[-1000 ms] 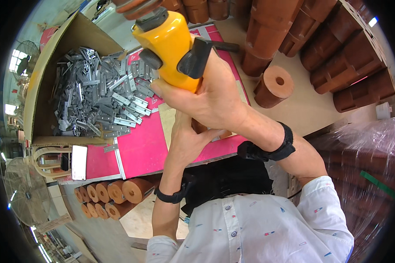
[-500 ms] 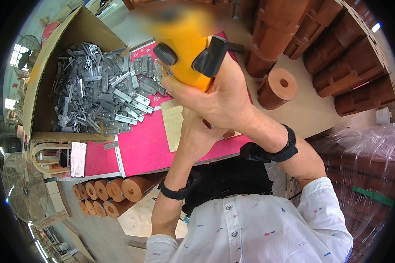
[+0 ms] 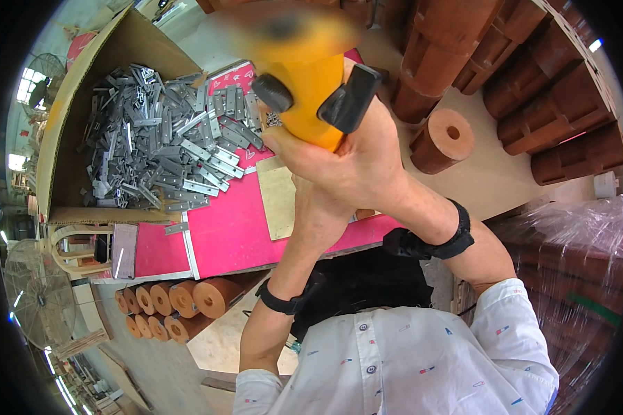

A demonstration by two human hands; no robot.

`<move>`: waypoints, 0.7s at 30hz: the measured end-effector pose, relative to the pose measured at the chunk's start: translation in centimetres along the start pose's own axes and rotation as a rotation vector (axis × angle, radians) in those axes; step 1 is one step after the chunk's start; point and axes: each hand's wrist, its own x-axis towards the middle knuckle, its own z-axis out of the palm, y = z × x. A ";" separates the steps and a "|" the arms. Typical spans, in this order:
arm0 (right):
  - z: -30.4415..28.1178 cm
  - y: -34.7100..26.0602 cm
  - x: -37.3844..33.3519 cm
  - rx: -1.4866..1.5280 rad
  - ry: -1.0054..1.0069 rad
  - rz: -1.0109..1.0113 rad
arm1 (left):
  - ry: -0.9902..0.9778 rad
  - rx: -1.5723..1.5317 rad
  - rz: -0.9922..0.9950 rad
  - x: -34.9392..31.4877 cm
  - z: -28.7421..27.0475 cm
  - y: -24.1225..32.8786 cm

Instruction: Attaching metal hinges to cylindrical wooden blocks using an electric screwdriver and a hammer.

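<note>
My right hand point(image 3: 356, 155) is wrapped around a yellow handheld power tool point(image 3: 310, 100) with black parts on its sides. The tool's upper end is blurred close to the view, and its working end is hidden below my hand. Directly under that hand is my left hand point(image 3: 322, 211), its fingers covered by the right one. A sliver of a brown wooden piece point(image 3: 365, 214) shows beside the left hand, but the grip on it cannot be seen. A tan board point(image 3: 275, 197) lies on the pink table top point(image 3: 232, 228) to the left of my hands.
A cardboard box point(image 3: 66, 149) lies open on the left, with many metal strips point(image 3: 152, 138) spilling onto the table. A brown wooden cylinder with a hole point(image 3: 441, 142) stands at the right, before stacked brown pieces point(image 3: 547, 97). More cylinders point(image 3: 180, 301) lie below the table edge.
My right hand and the yellow tool have shifted slightly right and down, with the tool tilting a little. My left hand has moved slightly right too.
</note>
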 end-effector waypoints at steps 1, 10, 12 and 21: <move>0.0 0.0 0.0 0.013 0.008 0.000 | -0.016 -0.015 -0.007 0.0 -0.1 0.3; 0.0 -0.5 -0.6 -0.007 -0.004 0.089 | 0.016 0.018 0.030 -0.6 -0.3 -0.6; 0.2 -0.4 -0.7 -0.061 0.027 -0.005 | 0.023 -0.042 0.014 -1.0 0.1 -0.7; -2.0 -3.2 1.9 0.022 0.078 0.018 | 0.158 -0.074 -0.103 -3.0 -1.9 -1.6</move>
